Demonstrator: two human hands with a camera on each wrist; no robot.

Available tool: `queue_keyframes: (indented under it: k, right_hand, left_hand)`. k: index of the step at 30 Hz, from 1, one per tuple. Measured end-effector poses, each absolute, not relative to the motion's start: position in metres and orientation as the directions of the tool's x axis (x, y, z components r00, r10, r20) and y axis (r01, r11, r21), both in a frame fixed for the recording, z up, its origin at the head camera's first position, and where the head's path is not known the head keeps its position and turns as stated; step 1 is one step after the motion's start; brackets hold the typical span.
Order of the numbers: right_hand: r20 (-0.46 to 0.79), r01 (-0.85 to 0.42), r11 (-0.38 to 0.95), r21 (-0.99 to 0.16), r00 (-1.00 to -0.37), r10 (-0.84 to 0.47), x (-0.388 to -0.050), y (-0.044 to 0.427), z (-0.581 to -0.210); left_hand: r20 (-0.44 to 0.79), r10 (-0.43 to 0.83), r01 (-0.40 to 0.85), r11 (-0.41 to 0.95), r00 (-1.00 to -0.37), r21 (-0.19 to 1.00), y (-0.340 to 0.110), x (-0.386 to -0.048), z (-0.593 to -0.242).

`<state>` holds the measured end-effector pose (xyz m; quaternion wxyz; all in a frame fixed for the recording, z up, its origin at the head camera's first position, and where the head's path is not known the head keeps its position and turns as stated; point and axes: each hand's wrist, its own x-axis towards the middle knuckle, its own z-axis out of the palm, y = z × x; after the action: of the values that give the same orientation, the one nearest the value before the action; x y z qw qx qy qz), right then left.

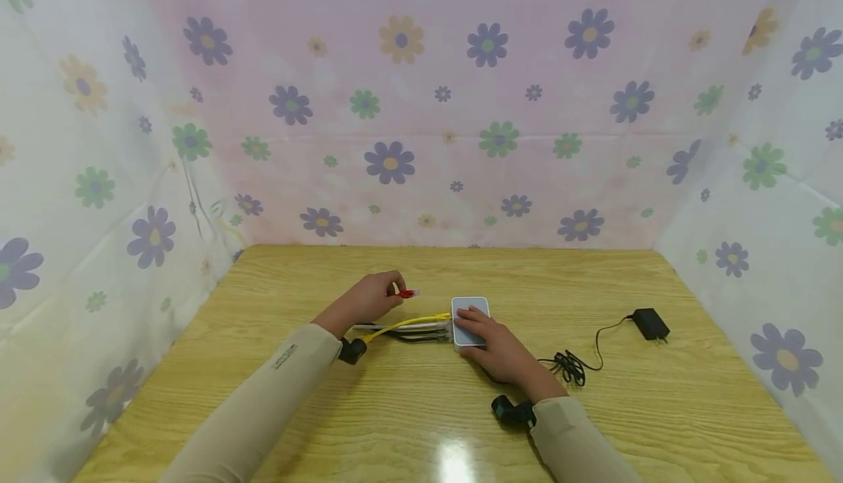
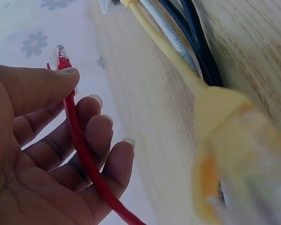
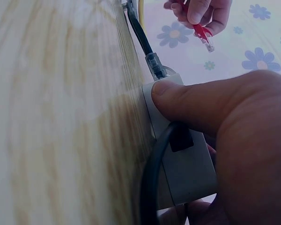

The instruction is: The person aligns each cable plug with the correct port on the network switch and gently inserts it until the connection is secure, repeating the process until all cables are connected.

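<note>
In the head view my left hand (image 1: 374, 300) pinches a red Ethernet cable (image 1: 408, 293) between thumb and finger, just behind its clear plug. The left wrist view shows the red cord (image 2: 80, 136) running down across the other, loosely bent fingers. My right hand (image 1: 498, 349) grips a small white network switch (image 1: 470, 304), fingers over its top and thumb along its near side. A yellow cable (image 1: 411, 320), a light cable and black cables enter the switch's left side. In the right wrist view, a black cord (image 3: 152, 173) plugs into the switch (image 3: 189, 176) below my thumb.
On the right of the wooden table (image 1: 395, 410) lies a black power adapter (image 1: 651, 324), its thin cord bundled in a coil (image 1: 568, 368) near my right wrist. Flower-patterned cloth (image 1: 435, 102) encloses the back and sides. Black wrist cameras (image 1: 511, 411) sit under both wrists.
</note>
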<state>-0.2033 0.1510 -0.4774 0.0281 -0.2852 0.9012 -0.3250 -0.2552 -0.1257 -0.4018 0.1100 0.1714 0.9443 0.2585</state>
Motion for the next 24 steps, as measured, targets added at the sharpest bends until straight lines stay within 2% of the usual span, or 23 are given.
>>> queue_keyframes:
  k: [24]
  right_hand:
    - [0.138, -0.496, 0.620, -0.608, -0.835, -0.532, -0.204, 0.151, -0.478]
  left_hand:
    - [-0.168, 0.427, 0.319, 0.838, -0.889, 0.443, -0.108, -0.279, -0.406]
